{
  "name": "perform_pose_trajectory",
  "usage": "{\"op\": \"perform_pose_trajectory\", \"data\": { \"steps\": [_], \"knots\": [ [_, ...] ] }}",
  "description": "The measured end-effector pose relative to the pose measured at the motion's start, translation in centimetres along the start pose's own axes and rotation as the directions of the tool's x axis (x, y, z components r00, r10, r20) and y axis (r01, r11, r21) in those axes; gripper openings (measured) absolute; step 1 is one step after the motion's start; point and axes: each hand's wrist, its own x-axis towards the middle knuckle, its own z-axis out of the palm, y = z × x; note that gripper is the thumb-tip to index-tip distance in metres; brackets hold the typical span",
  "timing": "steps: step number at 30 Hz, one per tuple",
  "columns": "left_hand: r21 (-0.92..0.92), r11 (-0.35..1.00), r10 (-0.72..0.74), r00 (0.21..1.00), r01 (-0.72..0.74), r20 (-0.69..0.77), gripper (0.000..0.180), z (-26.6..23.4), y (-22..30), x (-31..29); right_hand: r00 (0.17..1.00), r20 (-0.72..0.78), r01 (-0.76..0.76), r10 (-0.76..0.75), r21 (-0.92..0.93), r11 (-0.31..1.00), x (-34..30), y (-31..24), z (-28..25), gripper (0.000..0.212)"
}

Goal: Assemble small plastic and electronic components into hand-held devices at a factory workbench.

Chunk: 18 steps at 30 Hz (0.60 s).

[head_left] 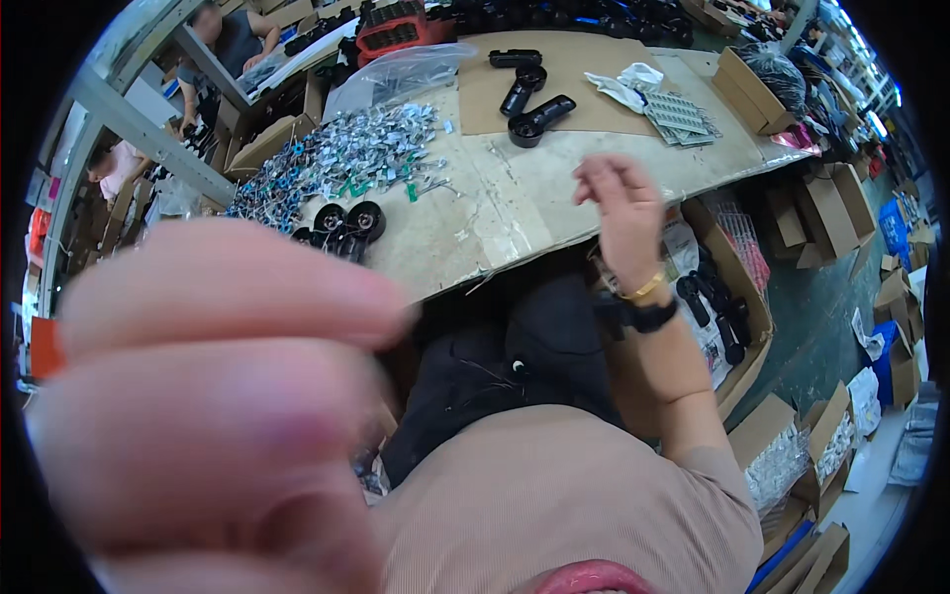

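Note:
My left hand (pixel 213 396) looms very close and blurred at the lower left. Its fingers are curled and pressed together; whatever may be inside them is hidden. Over the table's front edge hovers my right hand (pixel 623 203), fingers loosely bent and somewhat apart, with nothing visible in them. A black watch and a gold-coloured bracelet circle that wrist. Beyond it on the table (pixel 485 208) lie a jointed black plastic part (pixel 539 119) and a smaller black piece (pixel 515 57) on cardboard. Round black parts (pixel 346 226) sit near the table's edge, above my left hand.
A heap of small metal and green pieces (pixel 366 148) covers the table's left side. Farther back are a clear plastic bag (pixel 396 79) and a red crate (pixel 396 30). A cardboard box (pixel 742 297) with black parts stands right of my legs. Other people work at the far left.

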Motion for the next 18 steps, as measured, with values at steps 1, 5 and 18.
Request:
{"op": "perform_pose_trajectory", "data": {
  "steps": [1, 5, 18],
  "knots": [
    [-0.032, 0.999, -0.006, 1.0, 0.006, 0.004, 0.023, -1.8, -0.7, -0.4, 0.99, -0.017, 0.141, -0.142, -0.023, 0.99, -0.1, -2.8, -0.7, 0.016],
    [0.113, 0.994, -0.007, 1.0, 0.007, 0.0, 0.024, -4.5, 1.2, 0.5, 0.801, 0.193, 0.597, -0.567, -0.17, 0.784, -0.3, -13.7, 2.1, 0.035],
    [0.335, 0.94, 0.049, 0.997, -0.065, 0.057, 0.027, -5.8, 7.7, -0.4, 0.809, 0.131, 0.581, -0.573, -0.038, 0.813, -1.9, -16.4, -5.6, 0.028]
  ]
}}
